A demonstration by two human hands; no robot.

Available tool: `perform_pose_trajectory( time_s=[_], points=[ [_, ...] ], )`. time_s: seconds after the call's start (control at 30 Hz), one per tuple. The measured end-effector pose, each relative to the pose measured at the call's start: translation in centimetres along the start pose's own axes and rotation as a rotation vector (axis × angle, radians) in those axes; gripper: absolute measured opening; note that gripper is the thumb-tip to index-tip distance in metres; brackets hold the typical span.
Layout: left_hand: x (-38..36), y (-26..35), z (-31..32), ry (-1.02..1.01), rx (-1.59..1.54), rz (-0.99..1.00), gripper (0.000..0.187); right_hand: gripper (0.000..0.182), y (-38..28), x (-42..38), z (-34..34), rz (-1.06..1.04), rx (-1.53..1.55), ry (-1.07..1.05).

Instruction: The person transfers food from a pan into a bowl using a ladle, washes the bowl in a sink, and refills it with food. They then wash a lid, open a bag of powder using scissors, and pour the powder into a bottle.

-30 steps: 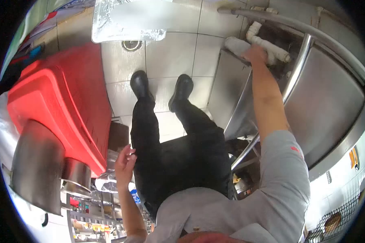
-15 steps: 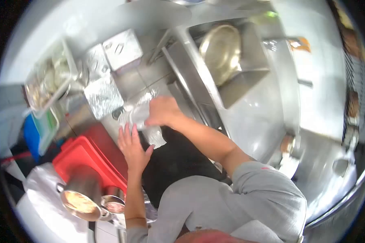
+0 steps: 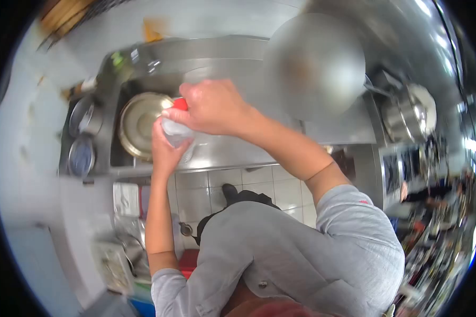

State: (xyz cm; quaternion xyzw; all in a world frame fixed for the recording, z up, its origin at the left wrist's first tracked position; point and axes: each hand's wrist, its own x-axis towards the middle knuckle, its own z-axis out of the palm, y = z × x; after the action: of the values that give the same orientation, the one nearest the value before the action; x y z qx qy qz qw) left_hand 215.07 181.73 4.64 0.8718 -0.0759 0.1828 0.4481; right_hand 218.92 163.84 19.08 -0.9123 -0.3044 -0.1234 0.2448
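My left hand [image 3: 169, 153] is wrapped round the body of a clear, whitish plastic container [image 3: 175, 128] in front of the sink. At its top, my right hand [image 3: 211, 107] closes over a red cap [image 3: 180, 104]. Both hands are together, partly over the right edge of a large round metal pan [image 3: 143, 122] that lies in the sink basin. What the container holds is too blurred to tell.
A steel counter [image 3: 238, 153] runs right from the sink. A large blurred round metal thing [image 3: 316, 66] hangs above it. Metal pots [image 3: 410, 113] stand far right. Two round containers [image 3: 82, 156] sit left of the sink. A white tray [image 3: 113, 267] is at the lower left.
The view has swung round from the floor area with the foil-covered containers and red bin to the sink. My hands, apart before, are now together on the container with the red cap.
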Motion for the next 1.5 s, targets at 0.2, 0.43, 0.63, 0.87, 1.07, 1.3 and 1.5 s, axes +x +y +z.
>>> perform_pose_trajectory(
  time_s=[0.2, 0.43, 0.63, 0.87, 1.07, 1.3, 1.5],
  points=[
    [7.5, -5.3, 9.8, -0.190, -0.308, -0.034, 0.090, 0.044, 10.7, -14.7, 1.2, 0.305, -0.049, 0.108],
    [10.1, -8.2, 11.8, -0.259, -0.322, -0.021, 0.092, 0.046, 8.4, -40.6, 2.4, 1.365, 0.018, -0.100],
    [8.8, -8.0, 7.7, -0.534, 0.171, -0.017, 0.095, 0.041, -1.3, -59.3, 3.1, 1.820, -0.026, -0.027],
    [-2.1, 10.3, 20.6, -1.358, -0.016, -0.174, 0.047, 0.020, -6.3, -73.7, 2.7, 2.085, -0.278, 0.598],
    [-16.3, 40.7, 40.9, -1.878, -0.371, 0.292, 0.032, 0.024, -9.5, -80.7, -11.6, 1.823, 0.295, 1.056],
    [-35.2, 52.4, 57.2, -1.445, 0.599, 1.879, 0.052, 0.039, -11.5, -97.9, -6.6, 2.362, -0.515, 0.359],
    [-44.6, 57.7, 69.2, -2.228, 0.059, 0.868, 0.046, 0.032, -14.2, -101.8, 7.9, 2.786, 0.055, 1.260]
  ],
)
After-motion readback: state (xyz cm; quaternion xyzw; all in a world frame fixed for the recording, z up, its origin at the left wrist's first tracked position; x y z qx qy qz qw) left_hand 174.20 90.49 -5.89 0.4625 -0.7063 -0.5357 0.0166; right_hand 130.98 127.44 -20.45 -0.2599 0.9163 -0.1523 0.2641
